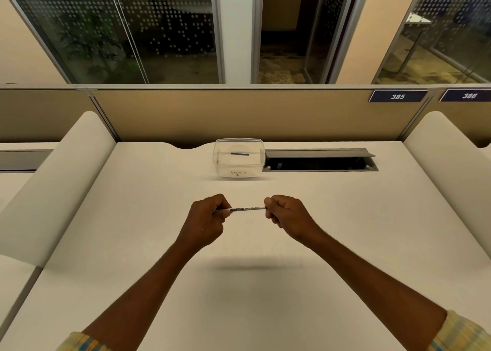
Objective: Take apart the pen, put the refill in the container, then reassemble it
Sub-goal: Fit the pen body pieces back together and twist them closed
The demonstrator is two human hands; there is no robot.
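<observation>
- The pen (247, 209) was held level above the surface (159, 244), nearer the person than the container (239, 158); the left hand (206, 219) had its grip closed on one end, the right hand (285, 212) on the other.
- A hard pull or twist could probably have slipped an end free, dropping a part onto the surface.
- A dark, refill-like piece (239, 153) already lay inside the container.
- An open cable slot (318, 162) just right of the container could swallow a stray part; nothing stood between pen and container.

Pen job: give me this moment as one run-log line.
pen: held level between both hands above desk | left hand: shut on pen | right hand: shut on pen | container: dark stick inside
</observation>
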